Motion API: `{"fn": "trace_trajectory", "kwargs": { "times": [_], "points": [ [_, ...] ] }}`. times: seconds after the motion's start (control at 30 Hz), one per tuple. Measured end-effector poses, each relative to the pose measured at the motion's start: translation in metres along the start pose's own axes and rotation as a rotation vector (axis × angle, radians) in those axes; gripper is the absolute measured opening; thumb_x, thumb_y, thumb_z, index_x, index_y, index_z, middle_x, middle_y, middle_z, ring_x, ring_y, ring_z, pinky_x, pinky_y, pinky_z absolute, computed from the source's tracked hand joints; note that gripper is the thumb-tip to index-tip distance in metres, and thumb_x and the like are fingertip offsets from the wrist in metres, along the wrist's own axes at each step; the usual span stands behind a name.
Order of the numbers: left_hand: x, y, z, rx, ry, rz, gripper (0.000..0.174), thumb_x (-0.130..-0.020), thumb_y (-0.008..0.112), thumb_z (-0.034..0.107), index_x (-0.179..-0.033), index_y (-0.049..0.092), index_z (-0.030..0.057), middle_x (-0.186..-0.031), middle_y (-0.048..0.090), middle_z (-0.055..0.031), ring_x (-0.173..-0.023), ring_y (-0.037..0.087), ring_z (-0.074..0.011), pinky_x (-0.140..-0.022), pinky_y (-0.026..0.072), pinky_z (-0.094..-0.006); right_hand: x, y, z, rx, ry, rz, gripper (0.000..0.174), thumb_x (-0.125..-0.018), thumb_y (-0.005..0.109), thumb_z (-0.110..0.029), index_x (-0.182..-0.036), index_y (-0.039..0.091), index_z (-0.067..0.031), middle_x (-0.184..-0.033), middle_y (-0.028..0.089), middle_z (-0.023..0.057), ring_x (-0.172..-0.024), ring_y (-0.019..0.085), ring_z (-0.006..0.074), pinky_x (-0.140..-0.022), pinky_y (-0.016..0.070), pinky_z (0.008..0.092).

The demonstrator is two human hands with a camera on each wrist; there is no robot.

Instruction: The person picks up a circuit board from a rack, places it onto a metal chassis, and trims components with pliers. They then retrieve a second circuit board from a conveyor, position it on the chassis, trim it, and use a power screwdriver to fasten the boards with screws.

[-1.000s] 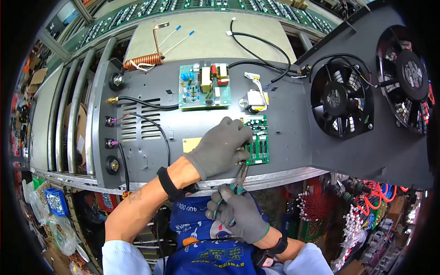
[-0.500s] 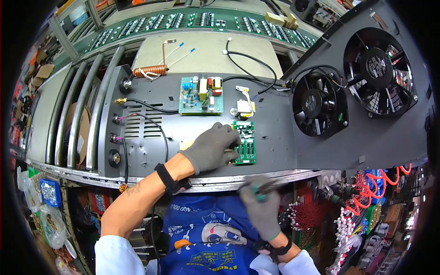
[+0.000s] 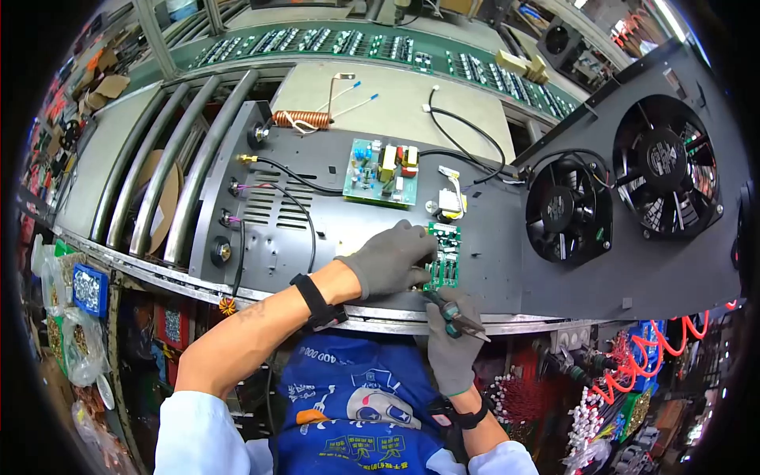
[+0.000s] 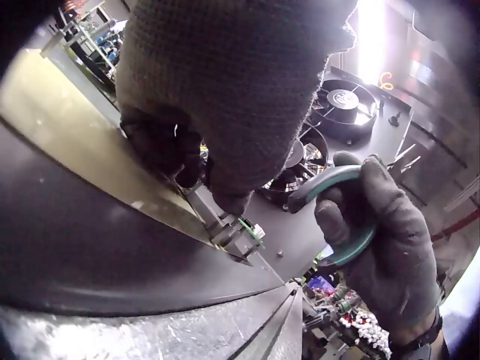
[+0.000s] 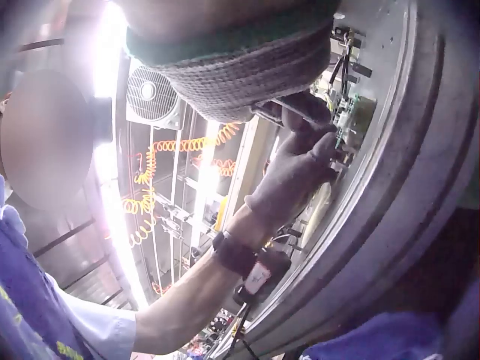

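My gloved left hand (image 3: pixel 388 260) pinches the left edge of a small green circuit board (image 3: pixel 449 261), which sits near the front of a dark metal chassis (image 3: pixel 492 277). Fingers of my gloved right hand (image 3: pixel 453 352) reach up to the board's lower corner. That same hand holds pliers (image 3: pixel 454 313) with teal handles, their jaws pointing right, away from the board. In the left wrist view the curved pliers handle (image 4: pixel 352 251) lies across the right palm. The left glove hides the board's left side.
A larger board (image 3: pixel 360 178) with tall components and a white-yellow transformer (image 3: pixel 451 204) sit behind. Two black fans (image 3: pixel 560 210) are mounted on the raised panel at right. A copper coil (image 3: pixel 301 119) lies at the back left. Steel rollers (image 3: pixel 202 174) stand left of the chassis.
The right hand swung right from below the board, turned the pliers away from it, then came back up to its lower edge. The left hand stayed at the board. The head view shifted.
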State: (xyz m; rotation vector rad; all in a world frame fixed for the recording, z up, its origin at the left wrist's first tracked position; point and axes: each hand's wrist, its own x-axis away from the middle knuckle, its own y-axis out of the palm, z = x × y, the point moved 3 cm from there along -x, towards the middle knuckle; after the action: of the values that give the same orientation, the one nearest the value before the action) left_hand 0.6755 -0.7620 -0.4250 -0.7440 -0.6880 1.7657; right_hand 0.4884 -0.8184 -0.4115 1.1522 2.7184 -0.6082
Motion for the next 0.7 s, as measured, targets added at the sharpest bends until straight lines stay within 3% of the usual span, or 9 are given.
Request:
{"fn": "trace_trajectory", "kwargs": {
  "times": [0.07,0.17,0.27,0.3,0.53,0.7],
  "points": [
    [0.0,-0.002,0.0,0.016,0.01,0.014,0.028,-0.084,0.077,0.023,-0.105,0.065,0.0084,-0.103,0.064,-0.011,-0.103,0.057,-0.0332,-0.089,0.0502,-0.0437,-0.001,0.002,0.008,0.025,0.02,-0.004,0.024,-0.089,0.075,-0.003,-0.112,0.069,-0.0012,-0.108,0.069,0.0123,-0.096,0.066,0.0227,-0.088,0.0511,0.0335],
    [0.003,-0.001,0.0,0.021,0.008,0.033,0.031,-0.082,0.078,0.025,-0.105,0.065,0.0085,-0.103,0.064,-0.0119,-0.101,0.059,-0.0352,-0.088,0.0512,-0.046,0.002,-0.007,-0.014,0.15,-0.168,0.037,0.024,-0.089,0.075,-0.004,-0.112,0.069,-0.0009,-0.108,0.069,0.0124,-0.097,0.066,0.0228,-0.089,0.0509,0.0335],
    [0.001,-0.002,0.0,-0.001,0.007,0.02,0.031,-0.082,0.078,0.025,-0.105,0.065,0.0084,-0.104,0.064,-0.0119,-0.102,0.058,-0.0344,-0.089,0.0512,-0.0452,-0.001,0.006,0.012,0.007,-0.015,0.0,0.023,-0.09,0.075,-0.005,-0.111,0.068,-0.001,-0.107,0.069,0.0125,-0.097,0.066,0.0234,-0.09,0.051,0.0343],
    [0.0,0.0,0.001,-0.017,0.0,0.012,0.03,-0.083,0.078,0.025,-0.105,0.065,0.0087,-0.104,0.063,-0.0113,-0.103,0.058,-0.0334,-0.089,0.051,-0.0438,-0.003,0.001,0.004,0.117,-0.029,-0.024,0.022,-0.091,0.075,-0.007,-0.111,0.068,-0.0013,-0.106,0.069,0.0123,-0.097,0.066,0.0236,-0.089,0.0509,0.0343],
    [0.002,0.001,0.002,-0.046,-0.009,0.023,0.029,-0.083,0.078,0.024,-0.104,0.065,0.008,-0.103,0.063,-0.0113,-0.103,0.057,-0.0322,-0.09,0.0509,-0.0427,-0.009,-0.031,-0.002,-0.136,0.153,0.175,0.021,-0.094,0.074,-0.012,-0.108,0.067,0.0021,-0.103,0.07,0.0101,-0.091,0.065,0.0185,-0.083,0.0519,0.0335],
    [0.001,-0.003,0.005,-0.024,-0.009,0.011,0.027,-0.083,0.078,0.021,-0.104,0.065,0.008,-0.102,0.063,-0.0108,-0.102,0.057,-0.0319,-0.089,0.0507,-0.043,-0.003,-0.042,0.023,-0.097,0.161,0.184,0.023,-0.095,0.074,-0.014,-0.107,0.067,0.0029,-0.103,0.066,0.0081,-0.091,0.061,0.0149,-0.084,0.0494,0.0311]
  ]
}}
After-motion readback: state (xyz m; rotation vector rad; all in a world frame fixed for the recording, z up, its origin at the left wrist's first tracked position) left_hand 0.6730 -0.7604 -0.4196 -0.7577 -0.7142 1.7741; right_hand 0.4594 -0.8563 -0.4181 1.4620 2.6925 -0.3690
